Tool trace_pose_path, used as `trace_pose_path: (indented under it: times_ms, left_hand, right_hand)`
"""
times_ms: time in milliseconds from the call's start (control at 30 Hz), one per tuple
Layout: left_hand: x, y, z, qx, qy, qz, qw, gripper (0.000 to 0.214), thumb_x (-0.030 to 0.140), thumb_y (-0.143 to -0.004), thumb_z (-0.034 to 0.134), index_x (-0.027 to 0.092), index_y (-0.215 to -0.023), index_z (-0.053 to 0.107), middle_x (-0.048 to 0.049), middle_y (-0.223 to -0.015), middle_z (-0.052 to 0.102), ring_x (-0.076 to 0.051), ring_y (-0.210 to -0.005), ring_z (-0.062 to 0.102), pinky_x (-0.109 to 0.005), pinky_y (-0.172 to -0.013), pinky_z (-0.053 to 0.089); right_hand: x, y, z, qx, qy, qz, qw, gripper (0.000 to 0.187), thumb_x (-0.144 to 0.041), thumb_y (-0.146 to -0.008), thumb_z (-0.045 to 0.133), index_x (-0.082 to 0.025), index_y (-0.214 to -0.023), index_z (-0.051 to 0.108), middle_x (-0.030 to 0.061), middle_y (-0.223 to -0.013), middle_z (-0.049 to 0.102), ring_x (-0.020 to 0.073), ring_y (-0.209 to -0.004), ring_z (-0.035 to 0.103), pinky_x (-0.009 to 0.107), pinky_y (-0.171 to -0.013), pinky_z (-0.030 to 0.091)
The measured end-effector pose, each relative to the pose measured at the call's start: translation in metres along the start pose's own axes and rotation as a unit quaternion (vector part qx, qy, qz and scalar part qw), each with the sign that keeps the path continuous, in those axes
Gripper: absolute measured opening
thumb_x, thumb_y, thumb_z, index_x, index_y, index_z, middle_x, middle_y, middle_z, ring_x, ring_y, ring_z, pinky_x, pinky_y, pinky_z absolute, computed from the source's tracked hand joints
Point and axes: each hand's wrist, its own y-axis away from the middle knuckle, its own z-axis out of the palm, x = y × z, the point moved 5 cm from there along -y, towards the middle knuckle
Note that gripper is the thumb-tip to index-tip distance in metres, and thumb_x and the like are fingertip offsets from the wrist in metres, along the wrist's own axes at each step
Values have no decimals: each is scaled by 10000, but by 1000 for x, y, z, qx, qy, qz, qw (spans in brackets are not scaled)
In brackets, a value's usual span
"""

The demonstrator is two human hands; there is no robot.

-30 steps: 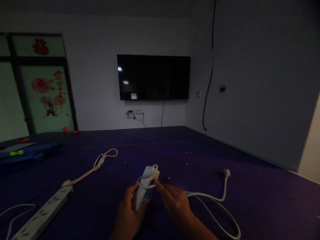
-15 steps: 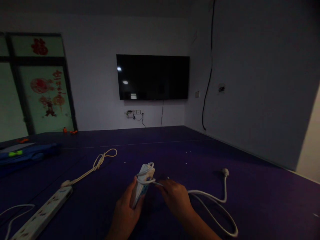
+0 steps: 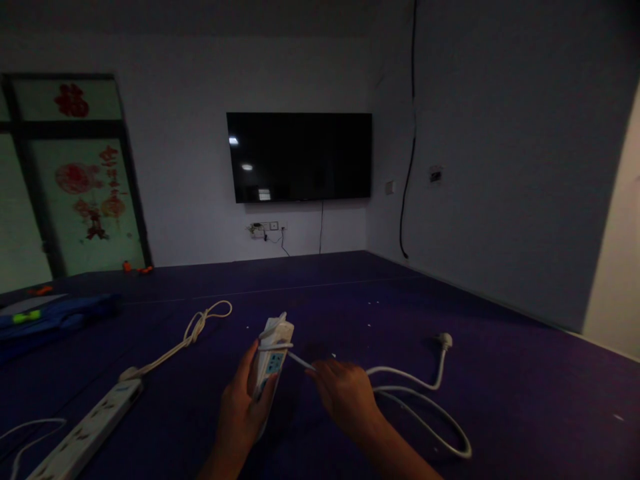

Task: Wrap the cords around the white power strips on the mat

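Note:
My left hand [image 3: 243, 403] is wrapped around a white power strip [image 3: 274, 340] with blue-edged sockets, holding it tilted up over the purple surface. A white cord [image 3: 300, 361] loops round the upper end of this strip. To the right, my right hand [image 3: 345, 393] is closed on that cord, which runs straight between the two hands. Beyond the right hand the cord lies in loose curves, ending at a white plug [image 3: 445, 341]. Part of the strip is hidden by the left fingers and palm.
A second, longer power strip [image 3: 87, 430] lies at the left, its cream cord [image 3: 197, 327] bundled in a knot. Blue folded cloth [image 3: 75, 313] sits farther left. A television [image 3: 300, 157] hangs on the far wall, and a black cable [image 3: 407, 187] dangles by the right wall.
My left hand and the strip have shifted slightly left, and the strip's sockets show more. The cord between the hands is longer and straighter. The whole view has moved a little.

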Motion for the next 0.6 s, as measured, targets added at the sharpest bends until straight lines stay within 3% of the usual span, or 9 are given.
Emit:
trace_pose_path:
  times_ms: [133, 300, 467, 600]
  left_hand:
    - [8, -2, 4, -2, 36, -9, 999, 647, 467, -752, 602, 206, -1319, 433, -104, -1215, 621, -257, -1075, 606, -379, -904, 486]
    - [11, 6, 10, -21, -30, 13, 999, 588, 439, -811, 540, 189, -1329, 416, -111, -1190, 636, -262, -1041, 626, -373, -864, 515]
    - [5, 16, 16, 16, -117, 139, 983, 472, 347, -869, 483, 215, -1318, 416, -84, -1252, 596, -238, -1067, 609, -342, -871, 522]
    - [7, 23, 19, 42, -160, 237, 957, 460, 306, -887, 474, 213, -1332, 407, -84, -1242, 602, -223, -1045, 623, -309, -866, 525]
  right_hand:
    - [1, -1, -6, 22, -3, 11, 1000, 207, -193, -861, 497, -196, -700, 625, 7, -537, 630, 135, -424, 572, 244, -433, 308]
    - [4, 1, -3, -9, -89, 117, 989, 194, -212, -833, 540, -229, -678, 655, -4, -605, 679, 137, -529, 631, 215, -478, 365]
    - [1, 6, 1, -17, -201, 197, 959, 249, -242, -849, 523, -251, -651, 674, -8, -648, 701, 145, -585, 655, 211, -530, 419]
    - [1, 11, 1, 27, -235, 229, 944, 234, -298, -861, 516, -247, -731, 704, 14, -689, 718, 169, -611, 670, 234, -564, 457]
